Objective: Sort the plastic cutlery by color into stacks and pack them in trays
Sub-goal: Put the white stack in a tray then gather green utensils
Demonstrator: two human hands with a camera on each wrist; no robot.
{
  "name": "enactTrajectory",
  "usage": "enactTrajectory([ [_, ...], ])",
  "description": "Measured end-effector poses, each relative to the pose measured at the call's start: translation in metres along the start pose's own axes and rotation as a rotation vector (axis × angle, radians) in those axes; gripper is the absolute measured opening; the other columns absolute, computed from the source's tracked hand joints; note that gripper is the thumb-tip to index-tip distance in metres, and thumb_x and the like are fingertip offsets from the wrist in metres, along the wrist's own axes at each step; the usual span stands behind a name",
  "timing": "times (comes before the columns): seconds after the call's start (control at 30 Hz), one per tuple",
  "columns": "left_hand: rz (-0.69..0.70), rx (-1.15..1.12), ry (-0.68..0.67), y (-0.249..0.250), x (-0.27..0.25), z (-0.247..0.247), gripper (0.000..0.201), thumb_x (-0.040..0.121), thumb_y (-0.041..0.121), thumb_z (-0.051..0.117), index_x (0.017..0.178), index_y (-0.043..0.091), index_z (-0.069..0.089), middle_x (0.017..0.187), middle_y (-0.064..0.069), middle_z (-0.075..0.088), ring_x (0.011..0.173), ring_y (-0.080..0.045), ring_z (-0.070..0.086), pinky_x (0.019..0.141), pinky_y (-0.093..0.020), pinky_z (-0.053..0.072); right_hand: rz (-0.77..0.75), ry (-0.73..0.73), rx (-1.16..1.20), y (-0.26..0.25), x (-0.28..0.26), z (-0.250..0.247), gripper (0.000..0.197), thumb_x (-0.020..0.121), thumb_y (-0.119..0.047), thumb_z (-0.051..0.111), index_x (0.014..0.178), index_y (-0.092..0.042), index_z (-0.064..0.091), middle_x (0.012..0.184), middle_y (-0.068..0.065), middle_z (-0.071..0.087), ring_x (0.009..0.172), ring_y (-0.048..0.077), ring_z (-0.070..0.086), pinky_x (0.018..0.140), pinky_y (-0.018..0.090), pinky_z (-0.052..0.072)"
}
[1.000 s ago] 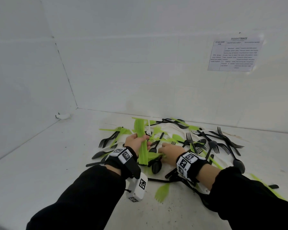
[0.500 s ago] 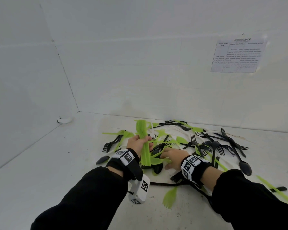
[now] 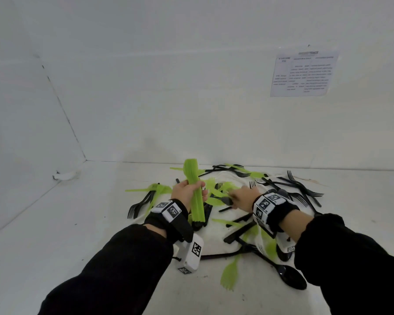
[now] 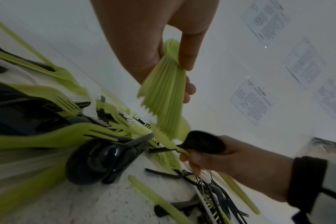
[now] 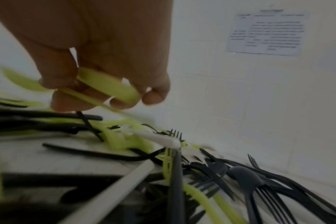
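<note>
My left hand [image 3: 185, 192] grips a thick stack of green cutlery [image 3: 195, 196] upright above the pile; the left wrist view shows thumb and fingers wrapped round the stack [image 4: 163, 97]. Just right of it, my right hand [image 3: 240, 196] reaches into the mixed pile of green and black cutlery [image 3: 271, 189]. In the right wrist view its fingertips [image 5: 63, 103] pinch a green piece [image 5: 107, 86] above the pile. A black spoon [image 4: 201, 141] lies against that hand in the left wrist view.
The pile lies on a white flat sheet [image 3: 223, 237] against the back wall. A loose green fork [image 3: 230, 273] and a black spoon [image 3: 291, 278] lie near me. A paper notice [image 3: 303, 73] hangs on the wall. Bare tabletop [image 3: 77, 223] stretches to the left.
My right hand has moved a little farther into the pile and now pinches a green piece. The left hand still holds its stack in about the same place.
</note>
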State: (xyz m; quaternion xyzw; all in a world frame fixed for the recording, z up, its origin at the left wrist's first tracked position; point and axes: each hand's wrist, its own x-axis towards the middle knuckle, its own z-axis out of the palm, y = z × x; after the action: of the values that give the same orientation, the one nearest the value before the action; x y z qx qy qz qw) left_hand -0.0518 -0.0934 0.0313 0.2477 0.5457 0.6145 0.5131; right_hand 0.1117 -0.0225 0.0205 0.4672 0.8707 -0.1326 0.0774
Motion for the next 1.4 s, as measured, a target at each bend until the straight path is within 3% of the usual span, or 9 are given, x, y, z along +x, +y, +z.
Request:
enactTrajectory([
  [0.13, -0.017, -0.032, -0.016, -0.003, 0.002, 0.004, 0.011, 0.090, -0.004, 0.053, 0.079, -0.002, 0.053, 0.070, -0.014, 0.053, 0.046, -0.018, 0.056, 0.047, -0.027, 0.051, 0.074, -0.088, 0.413, 0.009, -0.011, -0.011, 0.019, 0.094, -0.012, 0.042, 0.076, -0.014, 0.048, 0.074, 0.000, 0.056, 0.056, 0.016, 0.052, 0.051, 0.022, 0.044],
  [0.47, -0.058, -0.048, -0.025, -0.023, 0.004, 0.019, 0.013, 0.093, 0.003, 0.052, 0.081, -0.002, 0.053, 0.071, -0.013, 0.052, 0.058, -0.023, 0.054, 0.049, -0.027, 0.054, 0.148, 0.247, 1.207, 0.020, -0.020, -0.026, 0.009, 0.099, -0.013, 0.041, 0.090, -0.014, 0.043, 0.074, 0.006, 0.062, 0.044, 0.013, 0.034, 0.040, 0.018, 0.030],
  [0.63, -0.071, -0.076, -0.040, -0.028, 0.002, 0.028, 0.013, 0.093, 0.001, 0.051, 0.080, -0.002, 0.053, 0.072, -0.012, 0.051, 0.057, -0.023, 0.050, 0.047, -0.027, 0.051, 0.162, 0.527, 1.102, 0.011, -0.015, -0.022, 0.015, 0.094, -0.014, 0.047, 0.108, -0.015, 0.040, 0.073, -0.004, 0.065, 0.055, 0.012, 0.042, 0.056, 0.026, 0.036],
  [0.8, -0.081, -0.086, -0.062, -0.029, 0.004, 0.034, 0.012, 0.094, 0.001, 0.050, 0.082, -0.001, 0.053, 0.072, -0.011, 0.052, 0.058, -0.023, 0.051, 0.055, -0.033, 0.050, 0.152, 0.514, 0.977, -0.004, -0.008, -0.020, 0.010, 0.091, -0.016, 0.054, 0.089, -0.019, 0.044, 0.069, -0.009, 0.062, 0.065, 0.012, 0.053, 0.066, 0.028, 0.045],
  [1.0, -0.053, -0.036, -0.046, -0.032, 0.008, 0.039, 0.008, 0.091, 0.004, 0.056, 0.090, -0.002, 0.062, 0.086, -0.022, 0.062, 0.067, -0.028, 0.061, 0.073, -0.044, 0.053, 0.143, 0.432, 1.063, -0.025, -0.008, -0.001, 0.015, 0.091, -0.010, 0.053, 0.079, -0.018, 0.050, 0.066, 0.001, 0.057, 0.035, 0.002, 0.049, 0.042, 0.018, 0.043],
  [1.13, -0.048, 0.044, -0.067, -0.035, 0.013, 0.037, 0.010, 0.091, 0.006, 0.056, 0.089, 0.003, 0.065, 0.096, -0.022, 0.064, 0.089, -0.033, 0.061, 0.091, -0.052, 0.048, 0.164, 0.453, 0.879, -0.024, -0.008, 0.008, 0.014, 0.090, -0.019, 0.057, 0.100, -0.009, 0.060, 0.087, 0.003, 0.059, 0.073, 0.014, 0.060, 0.069, 0.026, 0.051],
  [1.2, -0.066, 0.091, -0.091, -0.037, 0.014, 0.036, 0.010, 0.091, 0.006, 0.056, 0.089, 0.003, 0.065, 0.097, -0.023, 0.064, 0.089, -0.034, 0.061, 0.091, -0.051, 0.048, 0.161, 0.436, 0.811, -0.023, -0.008, 0.009, 0.018, 0.091, -0.020, 0.056, 0.097, -0.005, 0.062, 0.088, 0.008, 0.059, 0.080, 0.023, 0.058, 0.079, 0.036, 0.051],
  [1.33, -0.097, 0.128, -0.046, -0.041, 0.022, 0.034, 0.007, 0.087, 0.003, 0.060, 0.087, 0.000, 0.067, 0.098, -0.029, 0.065, 0.090, -0.040, 0.064, 0.085, -0.051, 0.052, 0.159, 0.368, 0.776, -0.029, -0.006, 0.017, 0.029, 0.096, -0.013, 0.039, 0.068, -0.009, 0.045, 0.068, 0.006, 0.049, 0.057, 0.018, 0.048, 0.057, 0.028, 0.041],
  [1.4, -0.113, 0.114, -0.042, -0.040, 0.024, 0.035, 0.009, 0.088, -0.002, 0.058, 0.083, 0.000, 0.065, 0.085, -0.022, 0.065, 0.076, -0.032, 0.062, 0.075, -0.043, 0.054, 0.185, 0.424, 0.774, -0.029, -0.002, 0.019, 0.029, 0.097, -0.010, 0.033, 0.089, 0.001, 0.059, 0.090, 0.016, 0.059, 0.078, 0.022, 0.053, 0.070, 0.029, 0.038],
])
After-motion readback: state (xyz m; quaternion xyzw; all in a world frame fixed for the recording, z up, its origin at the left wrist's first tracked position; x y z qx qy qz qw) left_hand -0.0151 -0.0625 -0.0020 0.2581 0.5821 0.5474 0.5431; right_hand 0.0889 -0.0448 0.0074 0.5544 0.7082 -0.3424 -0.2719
